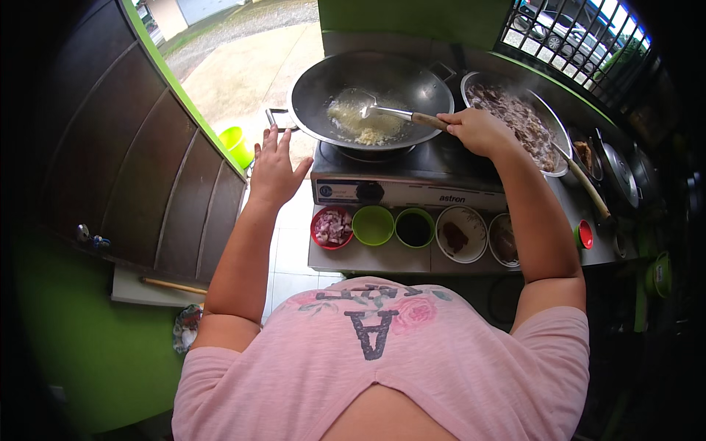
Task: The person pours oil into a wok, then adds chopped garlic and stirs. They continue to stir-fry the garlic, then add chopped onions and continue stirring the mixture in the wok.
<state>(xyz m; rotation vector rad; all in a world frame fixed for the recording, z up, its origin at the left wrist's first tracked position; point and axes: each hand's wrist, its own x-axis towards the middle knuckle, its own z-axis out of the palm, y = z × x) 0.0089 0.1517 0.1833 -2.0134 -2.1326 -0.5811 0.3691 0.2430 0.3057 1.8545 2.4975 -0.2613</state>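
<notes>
A large metal wok sits on the gas stove, with oil and pale chopped bits that look like minced garlic frying in its bottom. My right hand grips the wooden handle of a metal spatula, whose blade rests in the oil. Fingers apart, my left hand is raised just below the wok's left loop handle; whether a fingertip touches it I cannot tell. To the right of the wok stands a metal basin of steaming cooked meat.
Along the counter's front edge stand a red bowl of chopped onion, a green bowl, a green bowl of dark liquid and a patterned bowl with brown paste. A wooden-handled utensil juts from the basin. A dark door stands left.
</notes>
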